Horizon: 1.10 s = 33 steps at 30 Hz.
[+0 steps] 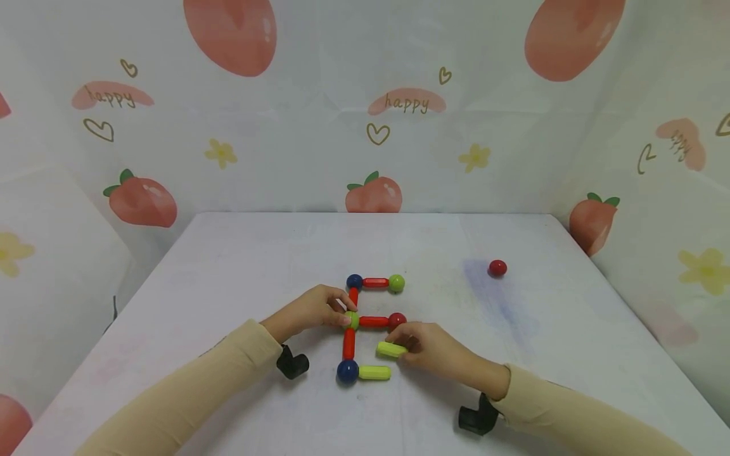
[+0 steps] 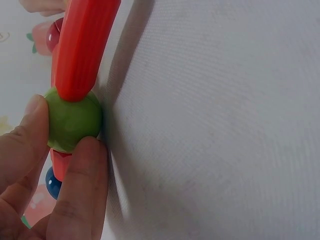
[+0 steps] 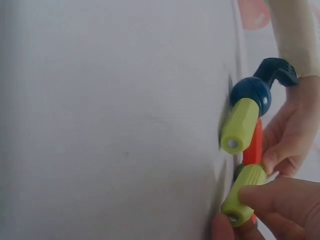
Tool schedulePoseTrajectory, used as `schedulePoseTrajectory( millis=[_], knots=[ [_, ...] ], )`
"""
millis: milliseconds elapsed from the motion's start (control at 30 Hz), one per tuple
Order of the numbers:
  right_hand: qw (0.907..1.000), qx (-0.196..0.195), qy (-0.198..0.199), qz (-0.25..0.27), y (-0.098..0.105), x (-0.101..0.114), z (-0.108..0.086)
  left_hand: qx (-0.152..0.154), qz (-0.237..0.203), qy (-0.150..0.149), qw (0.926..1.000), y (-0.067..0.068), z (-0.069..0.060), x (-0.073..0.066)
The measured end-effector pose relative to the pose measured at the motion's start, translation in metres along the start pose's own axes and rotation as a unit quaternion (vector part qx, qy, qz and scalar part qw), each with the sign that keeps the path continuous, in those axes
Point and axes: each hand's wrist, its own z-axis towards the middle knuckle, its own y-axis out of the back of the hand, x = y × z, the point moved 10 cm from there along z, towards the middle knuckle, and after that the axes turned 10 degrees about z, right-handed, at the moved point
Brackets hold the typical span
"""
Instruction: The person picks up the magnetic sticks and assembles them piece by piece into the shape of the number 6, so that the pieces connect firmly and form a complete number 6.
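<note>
My left hand (image 1: 319, 310) pinches the green ball (image 2: 75, 117) at the middle of a flat stick-and-ball figure, thumb on one side and fingers on the other. Red sticks (image 1: 374, 322) run from this ball up, down and right; the right one ends in a red ball (image 1: 397, 320). My right hand (image 1: 436, 348) holds a loose yellow-green stick (image 1: 391, 349) between thumb and fingers, just above another yellow-green stick (image 1: 374, 373). That lower stick joins the bottom blue ball (image 1: 347, 372). Metal shows in the sticks' ends in the right wrist view.
At the figure's top are a blue ball (image 1: 354, 282), a red stick (image 1: 375, 282) and a lime-green ball (image 1: 397, 283). A separate red ball (image 1: 498, 268) lies toward the back right of the white table (image 1: 256, 247). Black camera mounts (image 1: 478, 418) sit at both wrists.
</note>
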Motion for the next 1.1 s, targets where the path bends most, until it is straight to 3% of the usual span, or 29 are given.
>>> schedulePoseTrajectory(
  millis=[233, 567, 833, 1100],
  knots=[
    [0.9988, -0.016, -0.021, 0.042, 0.008, -0.003, -0.007, -0.004, 0.005, -0.002, 1.0000, 0.001, -0.001, 0.000],
    [0.9936, -0.002, -0.050, 0.101, 0.007, -0.009, -0.011, -0.003, 0.005, -0.005, 1.0000, 0.001, -0.001, -0.001],
    [0.9807, 0.007, -0.077, 0.180, 0.003, -0.019, -0.011, -0.001, 0.003, -0.004, 1.0000, 0.001, -0.001, -0.001],
    [0.9744, -0.002, -0.100, 0.201, 0.005, -0.025, -0.010, 0.003, 0.011, -0.004, 0.9999, 0.001, -0.002, -0.002]
  ],
)
